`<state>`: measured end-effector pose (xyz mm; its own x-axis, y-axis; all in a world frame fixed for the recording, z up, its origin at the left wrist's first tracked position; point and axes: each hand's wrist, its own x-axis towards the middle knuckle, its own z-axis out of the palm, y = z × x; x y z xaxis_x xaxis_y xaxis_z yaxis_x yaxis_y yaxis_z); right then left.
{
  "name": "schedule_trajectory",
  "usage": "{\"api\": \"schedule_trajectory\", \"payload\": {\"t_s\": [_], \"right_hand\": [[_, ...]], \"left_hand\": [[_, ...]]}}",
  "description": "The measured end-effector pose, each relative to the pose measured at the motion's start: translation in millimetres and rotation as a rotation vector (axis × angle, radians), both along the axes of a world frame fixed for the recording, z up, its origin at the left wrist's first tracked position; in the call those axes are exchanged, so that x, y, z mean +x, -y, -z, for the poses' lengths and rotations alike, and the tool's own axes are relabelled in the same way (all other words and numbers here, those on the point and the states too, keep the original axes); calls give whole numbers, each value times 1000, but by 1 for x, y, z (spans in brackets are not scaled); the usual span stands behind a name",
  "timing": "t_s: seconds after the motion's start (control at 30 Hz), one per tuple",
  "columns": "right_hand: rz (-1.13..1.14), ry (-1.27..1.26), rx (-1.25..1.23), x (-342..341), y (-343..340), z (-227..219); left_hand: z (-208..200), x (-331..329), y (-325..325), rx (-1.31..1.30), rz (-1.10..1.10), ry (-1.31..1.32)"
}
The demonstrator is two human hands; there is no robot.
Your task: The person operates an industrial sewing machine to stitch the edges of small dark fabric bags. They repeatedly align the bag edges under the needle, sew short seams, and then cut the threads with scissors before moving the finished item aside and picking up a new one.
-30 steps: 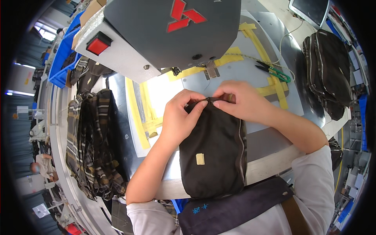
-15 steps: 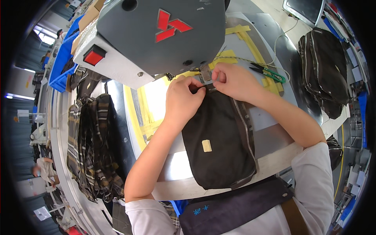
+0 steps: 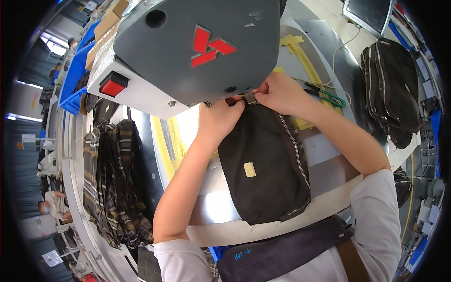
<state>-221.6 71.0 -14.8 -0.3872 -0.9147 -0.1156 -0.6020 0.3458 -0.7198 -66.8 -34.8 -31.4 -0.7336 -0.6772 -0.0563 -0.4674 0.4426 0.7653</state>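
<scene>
While the dark zippered pouch [image 3: 265, 164] lies flat on the metal sewing table [image 3: 211, 207], its far edge sits right under the grey sewing-machine head [image 3: 197, 47], and that is where my fingers are. My left hand [image 3: 218, 120] pinches the pouch's far-left corner, fingers pressed together on the fabric. My right hand [image 3: 282, 94] grips the far edge just beside it, fingertips closed around a small metal piece [image 3: 250, 97] (a buckle or the presser foot, I cannot tell which). A silver zipper [image 3: 296, 150] runs down the pouch's right side, and a small pale label [image 3: 249, 169] sits near its middle. Just right of my right hand lie green-handled snips [image 3: 329, 96] on yellow tape [image 3: 300, 61]. Plaid bags [image 3: 112, 178] hang at the left; a black bag [image 3: 390, 89] rests far right.
</scene>
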Motion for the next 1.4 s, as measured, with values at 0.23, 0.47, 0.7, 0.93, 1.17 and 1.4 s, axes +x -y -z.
{"api": "schedule_trajectory", "payload": {"t_s": [0.23, 0.47, 0.7, 0.93, 1.17, 1.4], "right_hand": [[-84, -143, -332, 3, -11, 15], [-257, -419, -597, 1, -12, 29], [-375, -614, -576, 1, -13, 37], [-435, -734, -559, 4, -16, 33], [-432, -775, -557, 6, -18, 30], [-275, -628, -577, 8, -17, 40]], "left_hand": [[-2, -1, -1, 4, -4, -28], [-1, -1, 0, -41, 2, -4], [16, 1, 3, -217, 32, -125], [22, 1, 7, -290, 72, -145], [6, 20, -8, -588, 121, -98], [2, 33, -21, -609, 342, -147]]}}
